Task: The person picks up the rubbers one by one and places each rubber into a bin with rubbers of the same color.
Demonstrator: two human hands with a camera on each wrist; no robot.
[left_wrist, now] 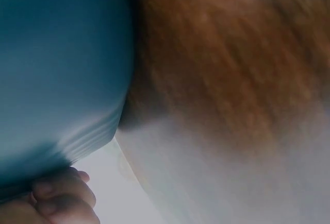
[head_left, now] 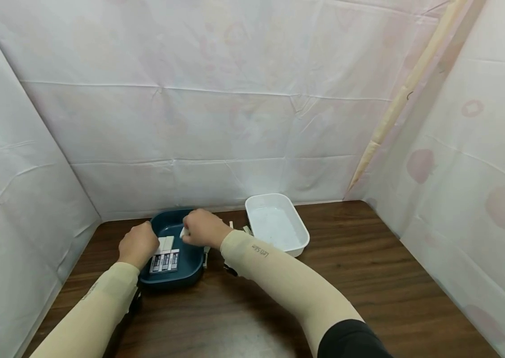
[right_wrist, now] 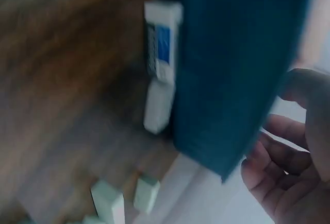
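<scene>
A dark blue tray [head_left: 191, 268] sits on the wooden table and holds several erasers [head_left: 164, 261] in printed sleeves. My left hand [head_left: 138, 244] grips the tray's left rim, and its curled fingers [left_wrist: 62, 198] show against the blue tray [left_wrist: 62, 69] in the left wrist view. My right hand [head_left: 203, 227] reaches over the tray's right side and pinches a white eraser [head_left: 183, 232] at its fingertips. In the right wrist view the fingers [right_wrist: 268, 172] go behind the tray wall [right_wrist: 232, 69], so their tips are hidden.
A white tub [head_left: 299, 233] stands to the right of the blue tray. Loose erasers lie on the table between them [head_left: 247, 229]. A sleeved eraser [right_wrist: 162, 49] and small white pieces [right_wrist: 111, 201] lie beside the tray. White sheets wall the table on three sides.
</scene>
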